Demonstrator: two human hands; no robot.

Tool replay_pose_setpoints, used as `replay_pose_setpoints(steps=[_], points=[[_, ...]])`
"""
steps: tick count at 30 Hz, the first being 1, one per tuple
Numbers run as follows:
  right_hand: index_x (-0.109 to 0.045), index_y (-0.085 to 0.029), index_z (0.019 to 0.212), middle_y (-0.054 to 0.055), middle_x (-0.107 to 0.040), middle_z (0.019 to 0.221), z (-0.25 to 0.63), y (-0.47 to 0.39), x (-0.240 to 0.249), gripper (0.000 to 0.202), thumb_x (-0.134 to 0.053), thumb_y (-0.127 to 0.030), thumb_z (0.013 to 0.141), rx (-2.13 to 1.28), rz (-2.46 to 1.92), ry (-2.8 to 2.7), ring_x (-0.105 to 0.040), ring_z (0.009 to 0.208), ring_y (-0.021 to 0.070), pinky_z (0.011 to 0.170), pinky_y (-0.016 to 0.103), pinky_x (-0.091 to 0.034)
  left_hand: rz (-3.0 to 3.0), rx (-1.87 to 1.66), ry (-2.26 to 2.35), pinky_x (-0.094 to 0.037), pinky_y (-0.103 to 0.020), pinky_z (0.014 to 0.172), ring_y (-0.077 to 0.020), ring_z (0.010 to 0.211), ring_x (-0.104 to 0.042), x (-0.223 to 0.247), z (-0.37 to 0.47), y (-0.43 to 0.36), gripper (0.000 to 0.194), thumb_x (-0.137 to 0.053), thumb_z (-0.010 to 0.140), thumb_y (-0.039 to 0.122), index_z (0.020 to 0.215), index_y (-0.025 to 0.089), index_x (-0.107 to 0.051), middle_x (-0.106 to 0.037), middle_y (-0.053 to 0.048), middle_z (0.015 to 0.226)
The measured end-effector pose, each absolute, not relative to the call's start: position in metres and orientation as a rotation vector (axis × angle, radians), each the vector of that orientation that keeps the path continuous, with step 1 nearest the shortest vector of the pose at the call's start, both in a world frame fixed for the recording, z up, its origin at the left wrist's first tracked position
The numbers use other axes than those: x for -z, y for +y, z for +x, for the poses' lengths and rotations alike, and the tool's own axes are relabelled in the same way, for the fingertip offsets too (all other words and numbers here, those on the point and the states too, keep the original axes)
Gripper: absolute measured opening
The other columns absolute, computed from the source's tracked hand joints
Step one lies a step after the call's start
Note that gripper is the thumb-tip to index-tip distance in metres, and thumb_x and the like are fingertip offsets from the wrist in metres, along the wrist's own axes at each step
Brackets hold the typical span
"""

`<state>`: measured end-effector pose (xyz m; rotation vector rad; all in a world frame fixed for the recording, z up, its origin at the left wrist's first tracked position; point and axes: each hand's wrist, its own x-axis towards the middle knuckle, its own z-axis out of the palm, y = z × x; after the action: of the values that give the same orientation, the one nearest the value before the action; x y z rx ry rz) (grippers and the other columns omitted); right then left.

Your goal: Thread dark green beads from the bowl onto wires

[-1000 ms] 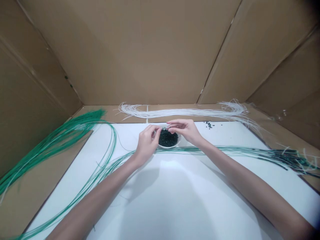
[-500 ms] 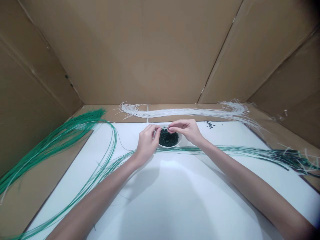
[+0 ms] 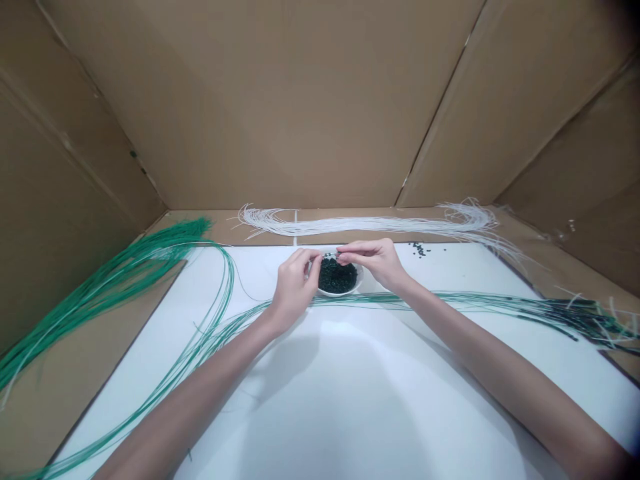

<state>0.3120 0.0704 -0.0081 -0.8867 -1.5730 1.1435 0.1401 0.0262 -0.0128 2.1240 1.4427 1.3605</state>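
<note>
A white bowl [image 3: 361,283] full of small dark green beads [image 3: 337,276] stands on the white board. Just over its far rim, my left hand [image 3: 297,283] pinches a thin strand between thumb and forefinger. My right hand [image 3: 373,259] has its fingertips closed on the same short stretch from the other side. Between the two pinches a few tiny dark beads [image 3: 330,255] show, seemingly on the strand. The strand's exact ends are hidden by the fingers.
Long green strands [image 3: 210,337] run across the board beneath my wrists, with dark beaded ends [image 3: 575,313] at right. A green bundle [image 3: 135,267] lies left, a white bundle [image 3: 350,225] behind. Loose beads [image 3: 419,249] lie back right. Cardboard walls [image 3: 300,107] enclose the board.
My right fingertips have shifted very slightly, and the small beads between my hands show more plainly. My left hand stays nearly still.
</note>
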Motion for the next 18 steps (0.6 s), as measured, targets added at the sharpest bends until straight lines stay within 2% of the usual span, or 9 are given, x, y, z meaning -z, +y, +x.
replay_pose_setpoints(steps=[11,18], points=[[-0.071,-0.017,0.075,0.005,-0.069,0.071,0.3110,0.0690,0.0084,0.019,-0.070,-0.028,0.059,-1.099,-0.865,-1.598,-0.063,0.062,0.0153,0.065,0.030,-0.053,2.180,-1.346,1.466,-0.037,-0.020,0.061,-0.0095,0.061,-0.046,0.0143,0.1396,0.0272,0.014,-0.041,0.084,0.020,0.081,0.017,-0.055,-0.056,0.000,0.073],[-0.068,-0.016,0.071,0.005,-0.069,0.074,0.3103,0.0691,0.0113,0.018,-0.070,-0.029,0.058,-0.981,-0.899,-1.637,-0.064,0.071,0.0179,0.075,0.033,-0.052,2.320,-1.345,1.439,-0.038,-0.022,0.064,-0.0116,0.068,-0.049,0.0167,0.1394,0.0267,0.015,-0.039,0.085,0.018,0.084,0.017,-0.054,-0.057,-0.003,0.078]])
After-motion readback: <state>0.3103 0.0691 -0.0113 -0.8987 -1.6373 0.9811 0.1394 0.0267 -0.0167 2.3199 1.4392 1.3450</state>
